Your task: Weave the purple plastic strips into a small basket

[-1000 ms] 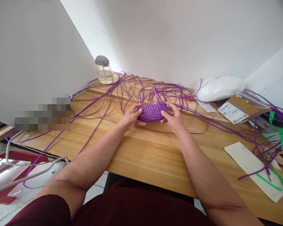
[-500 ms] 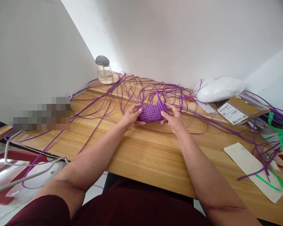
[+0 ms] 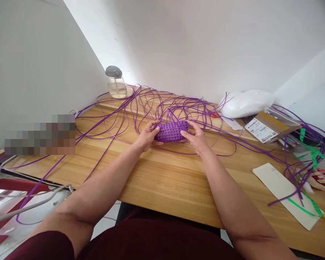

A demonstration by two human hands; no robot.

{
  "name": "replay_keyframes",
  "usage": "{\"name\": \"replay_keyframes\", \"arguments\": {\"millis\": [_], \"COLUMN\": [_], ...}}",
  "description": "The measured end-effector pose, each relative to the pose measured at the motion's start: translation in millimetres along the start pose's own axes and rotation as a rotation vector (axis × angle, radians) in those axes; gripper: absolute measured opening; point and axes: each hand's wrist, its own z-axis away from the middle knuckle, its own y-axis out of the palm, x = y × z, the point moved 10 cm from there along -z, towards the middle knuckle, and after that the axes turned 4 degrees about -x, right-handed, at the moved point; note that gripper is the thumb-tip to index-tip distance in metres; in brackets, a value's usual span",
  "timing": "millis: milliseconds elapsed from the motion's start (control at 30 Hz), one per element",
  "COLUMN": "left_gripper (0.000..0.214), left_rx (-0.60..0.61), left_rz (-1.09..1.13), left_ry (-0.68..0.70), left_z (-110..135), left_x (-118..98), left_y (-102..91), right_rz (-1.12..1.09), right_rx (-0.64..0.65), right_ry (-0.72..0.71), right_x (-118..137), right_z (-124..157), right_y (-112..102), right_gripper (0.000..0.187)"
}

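A small purple woven piece (image 3: 169, 132), patterned in a tight weave, is held up between both hands over the table. My left hand (image 3: 148, 136) is closed on its left end, thumb on the near face and fingers behind and beneath. At the right end my right hand (image 3: 196, 136) pinches it, thumb on the front and a finger along the top edge. One purple strip (image 3: 173, 116) stands up in a loop from the upper edge. Long loose purple strands (image 3: 151, 102) lie tangled behind it; whether they join the piece is hidden.
At the back left stands a water bottle (image 3: 116, 83) with a grey lid. On the right are a white plastic bag (image 3: 246, 103), a labelled packet (image 3: 262, 128), a cream card (image 3: 281, 193) and a green tape measure (image 3: 311, 148). Orange-red scissors handles (image 3: 215, 115) show among the strands.
The upright strip has shifted left and now leans over as a loop. My right thumb and fingers have changed their hold at the right end. The view has shifted slightly.
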Motion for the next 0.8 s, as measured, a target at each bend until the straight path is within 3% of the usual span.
{"name": "replay_keyframes", "arguments": {"millis": [200, 433, 800], "left_gripper": [0.050, 0.083, 0.054], "left_rx": [0.011, 0.046, -0.084], "left_rz": [-0.063, -0.195, 0.186], "left_ry": [0.024, 0.133, -0.133], "left_z": [-1.6, 1.9, -5.4], "left_x": [0.9, -4.3, 13.5], "left_y": [-0.1, 6.0, -9.0], "right_rz": [0.002, 0.001, -0.166], "right_rx": [0.112, 0.089, 0.263], "right_ry": [0.029, 0.098, 0.159], "right_x": [-6.7, -5.9, 22.5], "right_z": [1.5, 3.2, 13.3], "right_y": [10.3, 9.1, 15.9], "right_gripper": [0.079, 0.059, 0.070]}}
